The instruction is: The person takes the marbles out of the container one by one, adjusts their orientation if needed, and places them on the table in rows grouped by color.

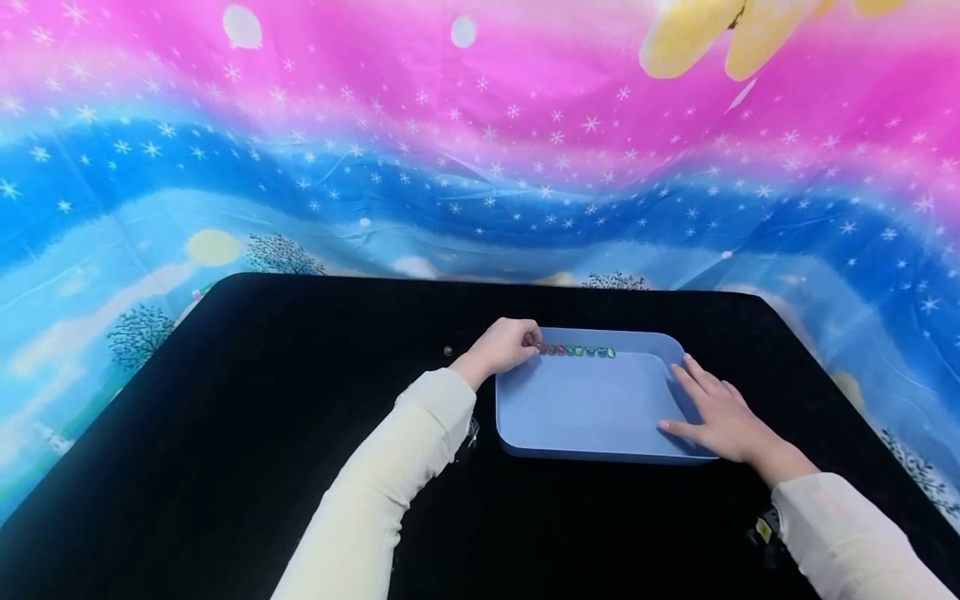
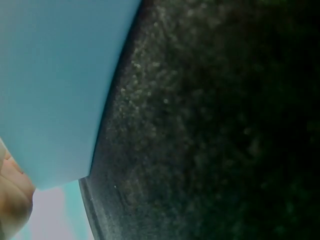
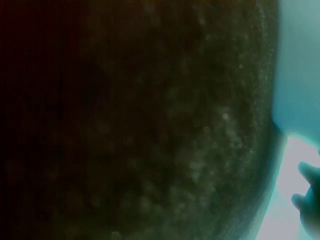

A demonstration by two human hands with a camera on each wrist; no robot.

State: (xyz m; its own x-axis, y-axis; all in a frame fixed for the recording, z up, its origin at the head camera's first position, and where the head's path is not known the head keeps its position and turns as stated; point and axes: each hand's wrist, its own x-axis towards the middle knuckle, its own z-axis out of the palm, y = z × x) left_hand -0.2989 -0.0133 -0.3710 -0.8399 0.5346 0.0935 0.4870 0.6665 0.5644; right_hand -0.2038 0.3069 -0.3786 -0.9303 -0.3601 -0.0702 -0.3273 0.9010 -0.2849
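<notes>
A light blue rectangular tray [image 1: 585, 404] lies on a black-covered table. Along its far side runs a row of small glass marbles [image 1: 577, 352], brown and red at the left, green towards the right. My left hand [image 1: 508, 345] reaches over the tray's far left corner, fingers curled, pinching a brown marble [image 1: 532, 340] at the row's left end. The right hand [image 1: 720, 412] rests on the right rim with its fingers spread. In the left wrist view the tray wall [image 2: 60, 90] hides most of the hand; only fingertips [image 3: 311, 195] show in the right wrist view.
One small brown marble [image 1: 448, 351] lies on the black cloth [image 1: 300, 375] left of the tray. Dark wrist devices show beneath both sleeves. Behind the table hangs a pink and blue patterned backdrop [image 1: 450, 167].
</notes>
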